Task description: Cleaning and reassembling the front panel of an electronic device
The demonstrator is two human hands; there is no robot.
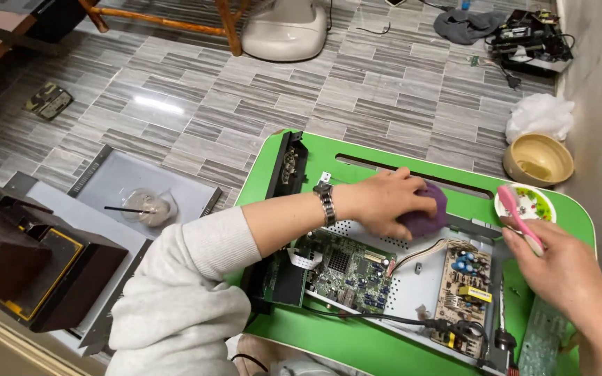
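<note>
My left hand (383, 200) reaches across the green table (357, 338) and presses a purple cloth (426, 210) onto the far part of an opened metal chassis (412, 285). A wristwatch (325, 199) sits on that wrist. My right hand (564, 273) holds a pink toothbrush (520, 217) above the chassis' right side. Inside the chassis lie a green circuit board (346, 268) on the left and a tan power board (462, 289) on the right, joined by thin wires.
A small white patterned dish (532, 206) sits on the table's far right. On the tiled floor are a yellow bowl (539, 159), a white plastic bag (539, 115), a fan base (286, 31), grey metal panels (116, 182) with a plastic cup (149, 207), and dark boxes (33, 268).
</note>
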